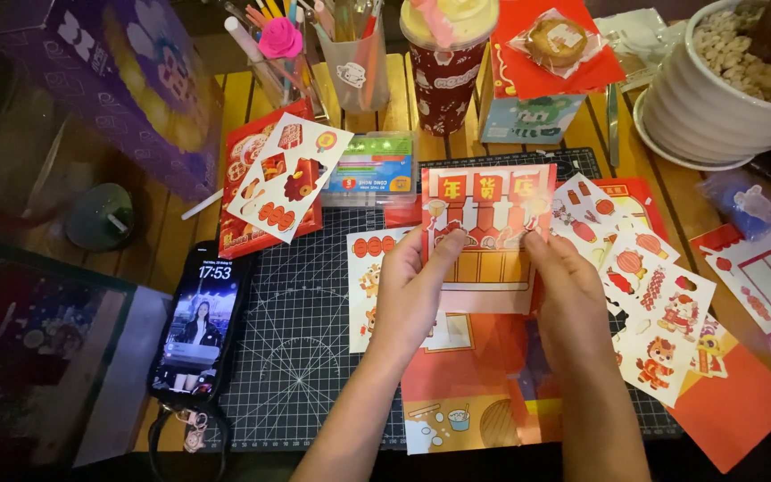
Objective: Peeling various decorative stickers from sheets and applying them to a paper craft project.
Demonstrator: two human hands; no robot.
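Both my hands hold up a red and orange paper card [487, 234] printed with a stall-like picture, above a dark cutting mat [301, 330]. My left hand [410, 293] grips its lower left edge, thumb on the front. My right hand [566, 299] grips the lower right edge the same way. Under the card lie a sticker sheet with lanterns [370, 268] and a red and orange scene sheet [475, 393]. Right of my right hand are several sticker sheets with tigers and lanterns [658, 299].
A phone [196, 321] with a lit screen lies at the mat's left edge. Behind are a red sticker pack [280, 183], a small clear box [375, 170], pen cups [350, 62], a red drink cup [446, 62], a purple box [127, 80] and a white plant pot [725, 89].
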